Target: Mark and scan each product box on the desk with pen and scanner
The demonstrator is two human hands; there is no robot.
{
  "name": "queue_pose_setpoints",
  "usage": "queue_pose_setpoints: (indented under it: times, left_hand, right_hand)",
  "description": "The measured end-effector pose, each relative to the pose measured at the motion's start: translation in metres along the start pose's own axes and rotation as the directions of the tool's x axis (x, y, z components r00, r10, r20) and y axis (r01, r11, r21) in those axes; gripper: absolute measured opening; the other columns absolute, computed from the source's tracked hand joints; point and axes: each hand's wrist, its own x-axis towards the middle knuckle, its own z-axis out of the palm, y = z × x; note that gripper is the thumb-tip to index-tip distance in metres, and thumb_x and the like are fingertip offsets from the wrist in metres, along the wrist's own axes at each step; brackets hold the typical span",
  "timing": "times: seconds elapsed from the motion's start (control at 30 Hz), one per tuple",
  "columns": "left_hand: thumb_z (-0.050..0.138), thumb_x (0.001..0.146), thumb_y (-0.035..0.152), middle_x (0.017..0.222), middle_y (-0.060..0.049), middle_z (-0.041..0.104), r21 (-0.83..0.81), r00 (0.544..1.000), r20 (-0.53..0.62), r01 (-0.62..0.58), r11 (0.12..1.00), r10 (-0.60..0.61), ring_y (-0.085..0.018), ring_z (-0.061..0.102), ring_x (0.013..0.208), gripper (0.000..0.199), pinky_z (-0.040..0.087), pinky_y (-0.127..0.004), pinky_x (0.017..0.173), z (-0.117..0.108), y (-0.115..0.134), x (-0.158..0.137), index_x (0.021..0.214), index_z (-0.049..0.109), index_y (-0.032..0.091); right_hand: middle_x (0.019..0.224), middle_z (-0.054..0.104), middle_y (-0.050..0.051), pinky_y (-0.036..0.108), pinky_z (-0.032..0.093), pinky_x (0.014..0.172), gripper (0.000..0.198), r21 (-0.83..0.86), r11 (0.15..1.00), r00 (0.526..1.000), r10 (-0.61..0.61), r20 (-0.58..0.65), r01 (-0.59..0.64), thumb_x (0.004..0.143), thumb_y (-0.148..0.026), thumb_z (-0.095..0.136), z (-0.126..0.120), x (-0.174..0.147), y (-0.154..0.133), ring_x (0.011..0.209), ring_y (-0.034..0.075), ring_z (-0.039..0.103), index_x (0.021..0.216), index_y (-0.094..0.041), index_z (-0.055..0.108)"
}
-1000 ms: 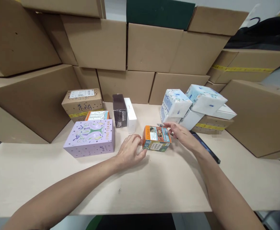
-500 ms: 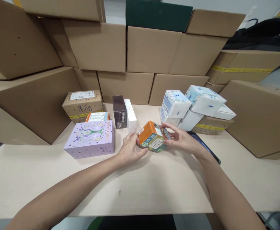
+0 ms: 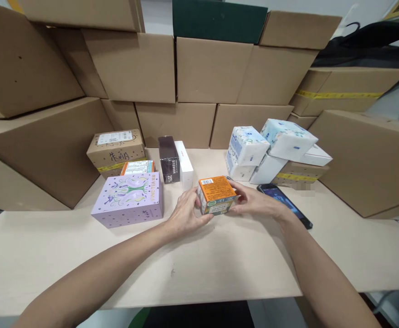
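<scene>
A small orange carton (image 3: pixel 217 190) with green and white print sits between my two hands at the middle of the table, its orange face up. My left hand (image 3: pixel 185 212) grips its left side, thumb at the near bottom corner. Around the right side my right hand (image 3: pixel 250 199) is closed, with some fingertips hidden behind the carton. Just beyond it stand a white slim box (image 3: pixel 185 166) and a dark brown box (image 3: pixel 169 160). To the left lies a lilac tea box (image 3: pixel 129 200). A phone (image 3: pixel 284 205) lies beside my right wrist.
Tissue packs (image 3: pixel 249 146) are stacked at the back right, over a small taped box (image 3: pixel 300 174). A labelled brown box (image 3: pixel 116 150) and an orange-edged box (image 3: pixel 138 167) stand behind the lilac box. Large cardboard boxes (image 3: pixel 215 70) wall the table's back and sides.
The orange carton has turned in my hands from a tilt to level, orange face up. My right hand has shifted slightly left and more of the phone shows.
</scene>
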Motion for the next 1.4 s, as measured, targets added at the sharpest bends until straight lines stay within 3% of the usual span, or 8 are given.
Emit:
queue_pose_setpoints:
  times: [0.13,0.23,0.53,0.77,0.93,1.1,1.23,1.4]
  left_hand:
    - [0.074,0.071,0.035,0.100,-0.008,0.060,0.059,0.996,0.036,0.078,0.995,-0.080,-0.028,0.057,0.100,0.036,0.049,-0.045,0.084,-0.001,0.003,0.002,0.082,0.042,0.023]
    - [0.068,0.076,0.032,0.098,-0.006,0.061,0.029,0.998,0.014,0.068,0.997,-0.068,-0.025,0.057,0.099,0.029,0.048,-0.041,0.085,-0.001,0.000,0.001,0.081,0.041,0.023]
    - [0.066,0.078,0.027,0.115,-0.005,0.065,0.001,1.000,0.008,0.020,1.000,-0.020,-0.025,0.057,0.111,0.024,0.045,-0.041,0.094,0.002,-0.006,-0.002,0.083,0.042,0.023]
    - [0.065,0.082,0.029,0.097,-0.003,0.070,-0.117,0.996,0.010,0.094,0.989,-0.093,-0.022,0.064,0.094,0.019,0.049,-0.036,0.082,0.002,-0.009,0.000,0.085,0.047,0.023]
    - [0.067,0.084,0.033,0.101,-0.006,0.068,-0.172,0.999,-0.048,-0.019,0.985,0.011,-0.022,0.065,0.098,0.021,0.051,-0.036,0.087,0.001,-0.009,0.000,0.099,0.057,0.021]
    - [0.068,0.087,0.035,0.108,-0.009,0.064,-0.124,0.961,-0.058,-0.277,0.953,0.272,-0.021,0.060,0.105,0.024,0.049,-0.037,0.092,-0.004,-0.005,-0.002,0.102,0.058,0.020]
    - [0.061,0.092,0.033,0.102,-0.007,0.063,-0.088,0.961,-0.071,-0.274,0.958,0.268,-0.019,0.060,0.098,0.015,0.050,-0.035,0.087,-0.003,-0.007,-0.002,0.100,0.058,0.020]
    - [0.060,0.092,0.035,0.095,-0.005,0.062,-0.032,0.966,-0.115,-0.236,0.971,0.231,-0.017,0.061,0.088,0.020,0.051,-0.032,0.079,-0.003,-0.005,-0.005,0.104,0.054,0.020]
  right_hand:
    - [0.142,0.054,0.010,0.030,0.055,0.070,0.074,0.079,0.997,0.983,0.023,-0.182,-0.009,0.078,-0.044,0.075,-0.006,0.001,0.006,0.089,0.017,0.062,0.145,-0.029,0.049]
    - [0.110,0.070,0.008,0.028,0.050,0.061,0.058,0.056,0.998,0.930,0.060,-0.364,-0.043,0.081,-0.053,0.070,-0.007,0.002,0.006,0.074,0.016,0.060,0.130,-0.023,0.063]
    - [0.103,0.072,0.009,0.034,0.053,0.071,0.047,-0.047,0.998,0.919,0.020,-0.394,-0.042,0.085,-0.050,0.062,-0.004,0.009,0.009,0.072,0.017,0.062,0.120,-0.020,0.069]
    - [0.143,0.054,0.010,0.034,0.054,0.088,0.097,-0.081,0.996,1.000,0.030,-0.002,-0.031,0.072,-0.032,0.078,-0.001,0.001,0.004,0.115,0.025,0.059,0.156,-0.030,0.029]
    - [0.134,0.060,0.011,0.038,0.049,0.098,0.083,0.160,0.987,1.000,-0.006,0.024,0.002,0.081,-0.041,0.073,0.003,0.005,0.002,0.112,0.023,0.060,0.153,-0.025,0.034]
    - [0.100,0.068,0.007,0.034,0.049,0.087,0.045,0.230,0.970,0.997,0.064,0.051,-0.074,0.092,-0.057,0.054,0.002,0.006,0.001,0.090,0.019,0.061,0.112,-0.018,0.067]
    - [0.080,0.065,0.005,0.031,0.048,0.071,0.056,0.118,0.982,0.989,0.142,0.032,-0.145,0.094,-0.066,0.041,0.002,0.006,0.000,0.071,0.016,0.055,0.082,-0.018,0.068]
    - [0.090,0.071,0.012,0.034,0.046,0.071,0.057,-0.368,0.869,0.891,0.161,-0.425,-0.333,0.099,-0.056,0.033,-0.005,0.007,0.008,0.079,0.023,0.062,0.096,-0.017,0.073]
